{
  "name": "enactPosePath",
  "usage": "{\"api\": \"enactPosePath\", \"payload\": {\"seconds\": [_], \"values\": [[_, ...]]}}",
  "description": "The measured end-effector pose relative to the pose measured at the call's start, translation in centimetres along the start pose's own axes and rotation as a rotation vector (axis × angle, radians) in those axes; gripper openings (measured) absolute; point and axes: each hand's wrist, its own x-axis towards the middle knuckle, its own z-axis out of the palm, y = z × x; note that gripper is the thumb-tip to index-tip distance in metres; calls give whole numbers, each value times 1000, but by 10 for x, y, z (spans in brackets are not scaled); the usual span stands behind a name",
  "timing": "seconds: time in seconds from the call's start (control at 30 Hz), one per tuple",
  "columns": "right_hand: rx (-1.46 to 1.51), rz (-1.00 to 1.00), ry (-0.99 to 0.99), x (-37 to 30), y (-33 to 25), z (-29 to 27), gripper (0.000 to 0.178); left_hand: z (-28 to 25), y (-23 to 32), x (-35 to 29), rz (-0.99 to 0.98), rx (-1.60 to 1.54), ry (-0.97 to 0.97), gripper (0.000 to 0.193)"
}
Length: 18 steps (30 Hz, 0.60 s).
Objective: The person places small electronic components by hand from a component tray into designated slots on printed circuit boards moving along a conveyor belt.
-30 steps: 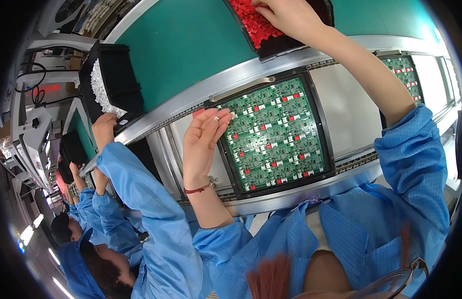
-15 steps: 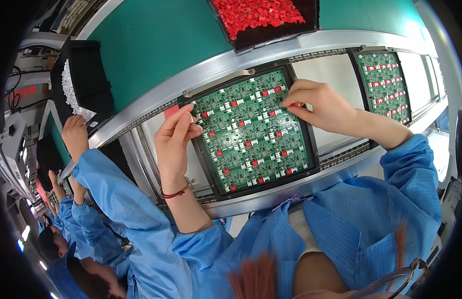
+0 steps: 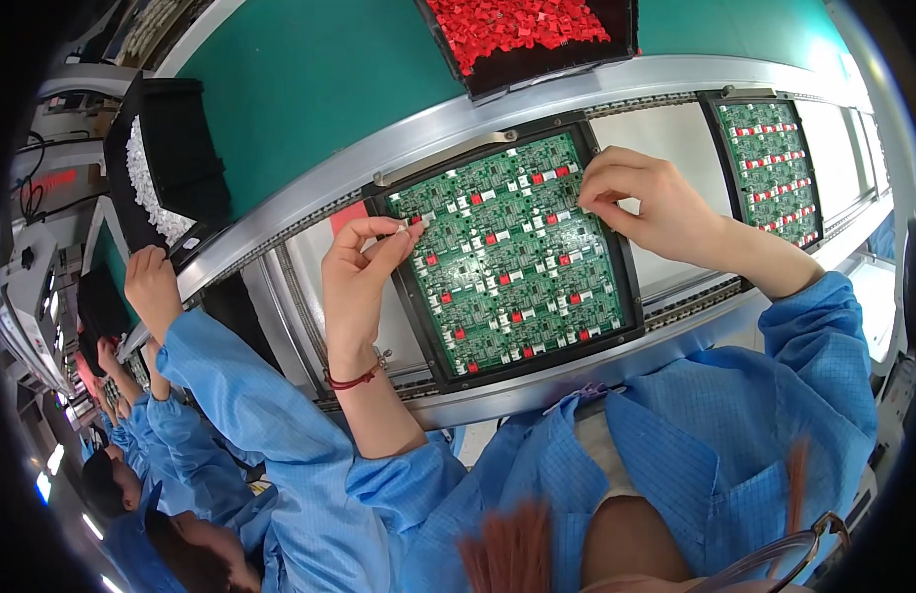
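A framed panel of green circuit boards (image 3: 532, 247) lies in front of me, dotted with rows of red and white connectors. At the panel's upper left, my left hand (image 3: 361, 277) has thumb and forefinger pinched around a small white connector (image 3: 403, 229), which the fingertips partly cover. My right hand (image 3: 648, 203) hovers over the panel's upper right edge. Its thumb and fingers are pinched together, and whatever lies between them is hidden.
A black bin of red connectors (image 3: 527, 35) stands beyond the metal rail (image 3: 409, 148). At left, another person's hand (image 3: 154, 287) is beside a black bin of white connectors (image 3: 147, 188). A second framed panel (image 3: 771, 168) sits farther right on the chain track.
My left hand has moved slightly right and its fingertips have come down onto the panel's upper left. My right hand has shifted a little; the red connector at its fingertips no longer shows.
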Motion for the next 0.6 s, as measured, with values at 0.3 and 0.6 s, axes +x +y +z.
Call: {"api": "enactPosePath", "payload": {"seconds": [0.3,0.6], "values": [[4,20,-32,-4,2,-4,11,-3,-3,-1,-12,248,-31,17],[111,121,13,-9,1,3,17,5,-3,-1,-49,124,-37,18]]}}
